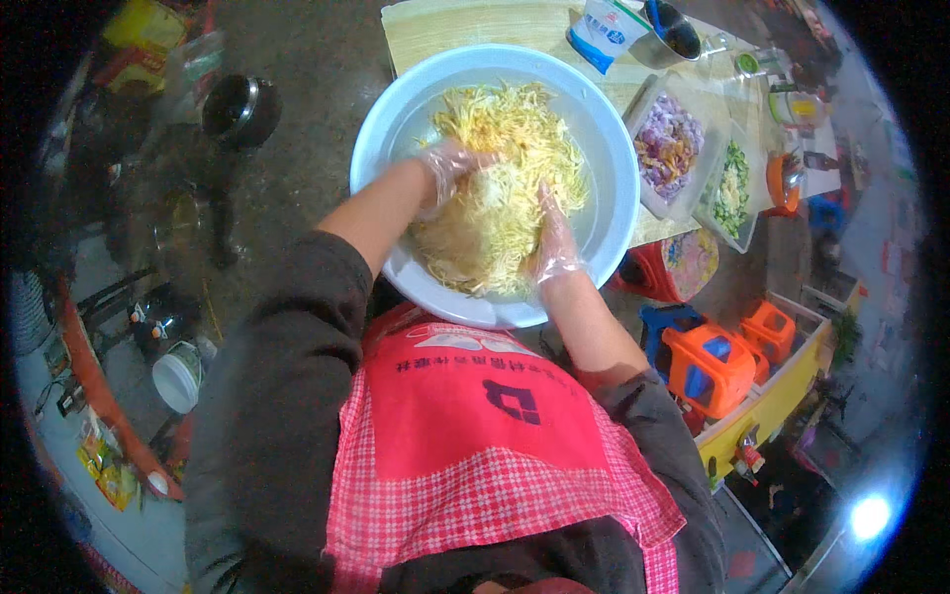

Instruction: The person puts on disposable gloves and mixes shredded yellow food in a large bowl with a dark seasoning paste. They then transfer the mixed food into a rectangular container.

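A wide light-blue plastic basin (pixel 616 185) holds a heap of pale yellow-green vegetable shreds (pixel 505 215), with some orange-yellow seasoning or oil on the upper part. My left hand (pixel 449 174), in a clear disposable glove, lies on the left side of the heap, its fingers partly among the shreds. On the right side of the heap is my right hand (pixel 555 230), gloved the same way, fingers pointing up and pressed against the shreds. Whether either hand grasps any shreds is hard to tell.
Right of the basin on the table (pixel 445 26) stand a tray of chopped purple onion (pixel 668 145), a tray of chopped greens (pixel 733 193), a blue-and-white bag (pixel 607 33) and a metal pot (pixel 672 33). Orange plastic stools (pixel 712 367) are at the lower right; a dark pan (pixel 241 111) sits left.
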`<state>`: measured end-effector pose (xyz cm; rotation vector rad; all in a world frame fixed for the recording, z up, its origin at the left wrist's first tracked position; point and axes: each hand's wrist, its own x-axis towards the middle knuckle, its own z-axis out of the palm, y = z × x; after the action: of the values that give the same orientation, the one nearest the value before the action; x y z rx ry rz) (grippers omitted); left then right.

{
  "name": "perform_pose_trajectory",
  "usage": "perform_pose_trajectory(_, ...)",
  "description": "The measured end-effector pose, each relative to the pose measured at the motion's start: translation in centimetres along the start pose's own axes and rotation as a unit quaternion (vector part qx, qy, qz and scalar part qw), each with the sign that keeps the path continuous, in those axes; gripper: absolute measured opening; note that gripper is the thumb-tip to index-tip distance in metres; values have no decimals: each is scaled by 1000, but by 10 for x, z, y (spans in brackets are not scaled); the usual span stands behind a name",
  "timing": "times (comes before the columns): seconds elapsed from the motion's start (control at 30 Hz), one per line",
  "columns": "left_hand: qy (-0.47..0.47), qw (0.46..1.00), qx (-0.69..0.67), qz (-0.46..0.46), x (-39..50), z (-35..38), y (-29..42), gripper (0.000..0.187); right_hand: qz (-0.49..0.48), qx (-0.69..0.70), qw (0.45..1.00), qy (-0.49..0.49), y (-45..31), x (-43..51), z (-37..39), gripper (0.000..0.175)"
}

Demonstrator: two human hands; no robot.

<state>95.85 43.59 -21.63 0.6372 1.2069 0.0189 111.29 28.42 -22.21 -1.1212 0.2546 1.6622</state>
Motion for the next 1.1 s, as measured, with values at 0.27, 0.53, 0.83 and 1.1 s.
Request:
perform_pose_trajectory(0.27, -134, 966, -40, 216, -14, -3, -32, 59, -62, -103, 992, -47, -20, 17, -2, 44)
perform_pose_trajectory(0.53, -195, 866, -6, 461, -52, -25, -4, 62, -169, -218, 960, 35, -61, -9, 26, 49)
perform_pose_trajectory(0.83, 48, 780, 364, 507, -47, 13, -30, 81, -182, -188, 962, 79, -50, -31, 2, 57)
perform_pose_trajectory(1.1, -32, 893, 390, 224, 39, -14, -44, 111, -103, -64, 992, 36, -8, 13, 13, 79)
